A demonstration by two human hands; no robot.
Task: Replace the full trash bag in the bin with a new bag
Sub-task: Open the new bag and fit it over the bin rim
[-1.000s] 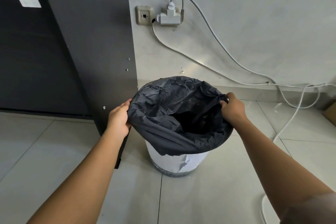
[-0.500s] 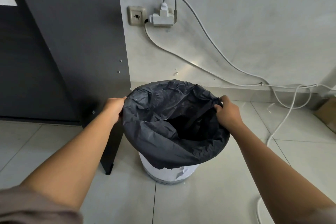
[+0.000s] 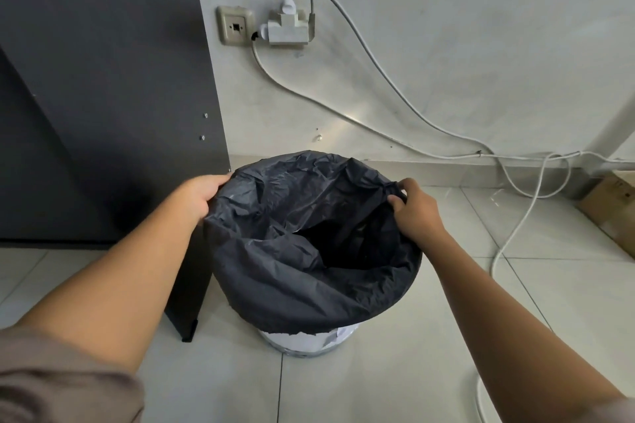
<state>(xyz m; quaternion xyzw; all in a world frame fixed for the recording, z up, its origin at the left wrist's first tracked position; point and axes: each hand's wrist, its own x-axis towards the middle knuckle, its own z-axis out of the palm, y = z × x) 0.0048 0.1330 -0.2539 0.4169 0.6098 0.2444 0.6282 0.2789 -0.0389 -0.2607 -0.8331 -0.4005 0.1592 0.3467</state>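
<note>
Bag [image 3: 295,285], black plastic, draped over rim of white bin [image 3: 305,345] on tiled floor [image 3: 395,371] | left hand [image 3: 199,194] grips bag's left edge, fingers curled on film | right hand [image 3: 417,213] pinches right edge, thumb inside | dark cabinet panel [image 3: 113,79] just left | cables [image 3: 378,79] along wall behind

The person wears grey-brown short sleeves: left sleeve [image 3: 58,385] creased, right sleeve [image 3: 620,410] a sliver; left hand [image 3: 201,194] and right hand [image 3: 417,213] are bare.
</note>
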